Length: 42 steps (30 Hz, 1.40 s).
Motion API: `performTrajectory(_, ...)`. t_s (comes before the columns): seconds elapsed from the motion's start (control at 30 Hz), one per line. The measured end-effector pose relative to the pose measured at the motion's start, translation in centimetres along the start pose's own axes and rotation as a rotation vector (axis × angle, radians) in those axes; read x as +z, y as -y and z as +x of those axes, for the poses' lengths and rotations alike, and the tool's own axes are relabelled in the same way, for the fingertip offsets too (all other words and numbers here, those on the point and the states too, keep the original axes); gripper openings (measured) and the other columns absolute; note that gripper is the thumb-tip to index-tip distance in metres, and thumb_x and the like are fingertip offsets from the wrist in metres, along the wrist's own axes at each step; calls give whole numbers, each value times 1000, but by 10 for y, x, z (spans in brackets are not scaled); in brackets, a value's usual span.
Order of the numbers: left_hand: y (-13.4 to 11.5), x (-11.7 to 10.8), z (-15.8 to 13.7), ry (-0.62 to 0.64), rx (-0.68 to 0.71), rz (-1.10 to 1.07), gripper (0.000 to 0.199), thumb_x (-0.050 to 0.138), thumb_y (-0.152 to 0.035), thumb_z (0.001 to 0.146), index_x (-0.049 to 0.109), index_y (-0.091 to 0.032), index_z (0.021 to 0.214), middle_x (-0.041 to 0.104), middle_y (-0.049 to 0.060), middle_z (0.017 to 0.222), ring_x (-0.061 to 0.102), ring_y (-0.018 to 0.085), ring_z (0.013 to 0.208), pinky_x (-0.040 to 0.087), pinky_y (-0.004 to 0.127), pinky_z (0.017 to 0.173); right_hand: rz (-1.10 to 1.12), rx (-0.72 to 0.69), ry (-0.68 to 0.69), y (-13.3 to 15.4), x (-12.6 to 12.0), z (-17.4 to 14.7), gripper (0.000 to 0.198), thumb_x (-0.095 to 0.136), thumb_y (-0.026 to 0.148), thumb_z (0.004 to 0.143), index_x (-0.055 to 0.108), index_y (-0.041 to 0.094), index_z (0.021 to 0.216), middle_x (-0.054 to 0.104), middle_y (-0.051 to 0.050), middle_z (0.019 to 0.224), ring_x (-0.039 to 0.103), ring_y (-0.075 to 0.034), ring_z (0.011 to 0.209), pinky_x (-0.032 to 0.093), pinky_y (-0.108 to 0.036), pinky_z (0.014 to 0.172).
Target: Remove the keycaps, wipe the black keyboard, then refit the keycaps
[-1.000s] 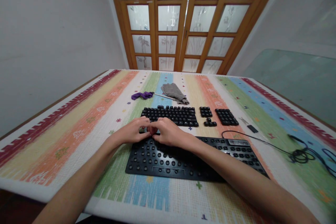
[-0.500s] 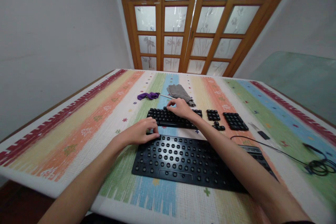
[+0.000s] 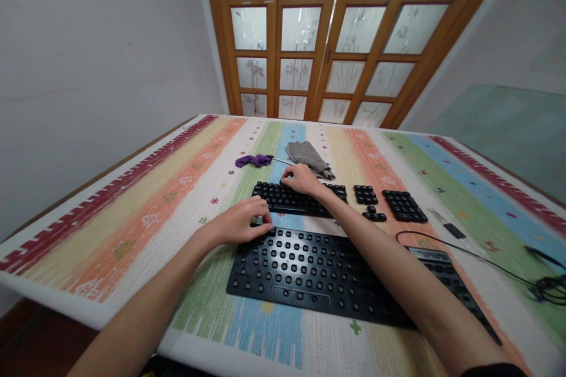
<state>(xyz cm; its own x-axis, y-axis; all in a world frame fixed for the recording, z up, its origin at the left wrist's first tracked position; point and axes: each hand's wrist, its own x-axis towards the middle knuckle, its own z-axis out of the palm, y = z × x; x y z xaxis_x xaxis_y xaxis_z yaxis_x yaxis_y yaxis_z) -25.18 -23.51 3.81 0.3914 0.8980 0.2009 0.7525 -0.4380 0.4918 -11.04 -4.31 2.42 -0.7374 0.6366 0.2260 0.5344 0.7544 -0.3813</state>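
Observation:
A black keyboard base point(image 3: 305, 291) with bare key posts lies across the front of the table, partly under my right forearm. At its back left corner my left hand point(image 3: 248, 221) holds the edge, thumb on top and fingers curled; what lies under those fingers is hidden. Behind the base, black keycaps point(image 3: 283, 206) are laid out in keyboard order. My right hand point(image 3: 301, 179) reaches over them, thumb and forefinger pinched at a keycap in the back row. The hand covers part of the rows.
Further keycap groups, navigation point(image 3: 365, 194), arrow point(image 3: 374, 214) and number pad point(image 3: 404, 206), sit to the right. A grey cloth point(image 3: 309, 158), a purple cloth point(image 3: 253, 161) on a thin stick, a black-handled tool point(image 3: 454, 231) and a cable point(image 3: 550, 290) lie around them.
The view has shifted slightly, so the table's contents appear a little further right. My right fingertips have moved slightly left over the back-row keycap. My left hand stays at the base's corner.

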Motion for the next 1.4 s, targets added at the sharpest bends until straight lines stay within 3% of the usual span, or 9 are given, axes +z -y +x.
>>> performTrajectory(0.33,2,1,0,-25,8,7,14,57,-27,92,64,-18,83,64,4,87,56,19,86,44,35,80,46,-52,-37,7,-4,-2,13,64,8,80,76,13,84,76,-9,88,66,-21,86,46,-31,83)
performTrajectory(0.53,5,3,0,-78,6,34,14,52,-26,95,63,-19,91,65,5,92,57,20,90,45,37,83,165,-143,-63,22,-24,-36,7,67,14,81,73,16,85,74,-6,86,64,-18,82,46,-31,80)
performTrajectory(0.67,3,5,1,-120,24,53,14,50,-25,96,63,-19,95,65,5,94,57,20,93,46,38,84,432,-194,59,30,-31,-72,7,67,17,82,71,16,87,72,-2,82,63,-14,74,46,-27,70)
performTrajectory(0.8,-1,7,2,-151,43,56,14,49,-22,96,63,-19,97,66,4,94,58,19,92,46,35,82,533,-186,199,37,-30,-96,6,70,17,80,71,17,87,72,-1,80,63,-13,73,46,-25,69)
performTrajectory(1.1,-2,10,3,-135,45,47,15,49,-21,94,64,-19,96,66,4,92,57,19,90,46,34,82,449,-139,186,43,-19,-108,7,74,15,78,70,16,84,71,-1,80,64,-14,75,44,-24,70)
performTrajectory(1.4,-3,11,3,-111,66,34,14,51,-24,93,63,-18,90,65,4,90,57,19,89,45,35,83,310,-226,76,47,-15,-117,8,71,13,81,67,18,86,69,-2,85,59,-17,85,43,-29,77)
